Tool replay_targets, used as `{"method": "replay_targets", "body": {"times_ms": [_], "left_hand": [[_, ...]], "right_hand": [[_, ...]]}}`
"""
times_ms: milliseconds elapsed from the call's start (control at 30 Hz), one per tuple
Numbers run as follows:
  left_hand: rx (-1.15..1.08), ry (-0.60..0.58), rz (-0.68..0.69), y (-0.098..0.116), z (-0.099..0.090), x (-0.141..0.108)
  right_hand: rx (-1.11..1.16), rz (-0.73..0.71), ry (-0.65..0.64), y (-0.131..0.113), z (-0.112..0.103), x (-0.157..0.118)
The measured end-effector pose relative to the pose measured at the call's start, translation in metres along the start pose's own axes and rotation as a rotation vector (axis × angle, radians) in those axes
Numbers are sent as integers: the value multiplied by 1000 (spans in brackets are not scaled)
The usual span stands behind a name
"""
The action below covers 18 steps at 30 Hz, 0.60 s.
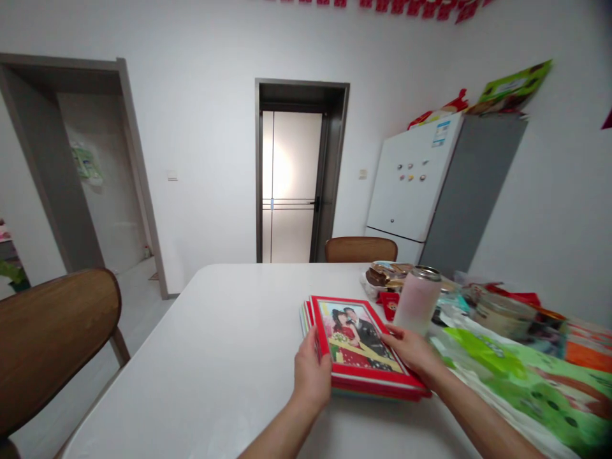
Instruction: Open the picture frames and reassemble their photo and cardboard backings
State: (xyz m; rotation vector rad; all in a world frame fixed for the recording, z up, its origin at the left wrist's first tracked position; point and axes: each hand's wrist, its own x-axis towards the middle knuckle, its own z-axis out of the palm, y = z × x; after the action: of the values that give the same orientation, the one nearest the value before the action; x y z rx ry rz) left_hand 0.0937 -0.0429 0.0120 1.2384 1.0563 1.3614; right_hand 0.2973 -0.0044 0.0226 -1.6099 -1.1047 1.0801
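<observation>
A stack of flat picture frames (362,341) rests on or just above the white table; I cannot tell which. The top one has a red border and a picture of a couple in formal clothes. Further red and pale edges show beneath it. My left hand (312,373) is closed on the stack's left edge, with the thumb near the front. On the right side, my right hand (412,352) grips the opposite edge, its fingers partly over the border. Close behind that hand stands a pale pink tumbler (418,299), upright, with a metal rim.
The white table (215,357) carries a clutter of snack packs, a glass jar (503,313) and a green plastic package (549,395) on its right side. Wooden chairs stand at the left (57,344) and far end (361,248). A fridge (415,178) is behind.
</observation>
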Motion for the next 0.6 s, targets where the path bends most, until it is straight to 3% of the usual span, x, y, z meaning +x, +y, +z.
{"method": "replay_targets", "body": {"times_ms": [100,200,300,400,600], "left_hand": [[95,10,-29,-7,-2,-3],[131,-5,-77,-12,-8,-8],[139,33,-107,-18,-26,-6],[130,100,-119,-18,-66,9],[104,243,-91,-11,-171,43]], "right_hand": [[-22,34,-8,9,-4,-1],[39,121,-134,12,-2,-12],[114,152,-250,6,20,-23],[161,68,-328,-9,67,-25],[179,-32,-459,-40,187,0]]}}
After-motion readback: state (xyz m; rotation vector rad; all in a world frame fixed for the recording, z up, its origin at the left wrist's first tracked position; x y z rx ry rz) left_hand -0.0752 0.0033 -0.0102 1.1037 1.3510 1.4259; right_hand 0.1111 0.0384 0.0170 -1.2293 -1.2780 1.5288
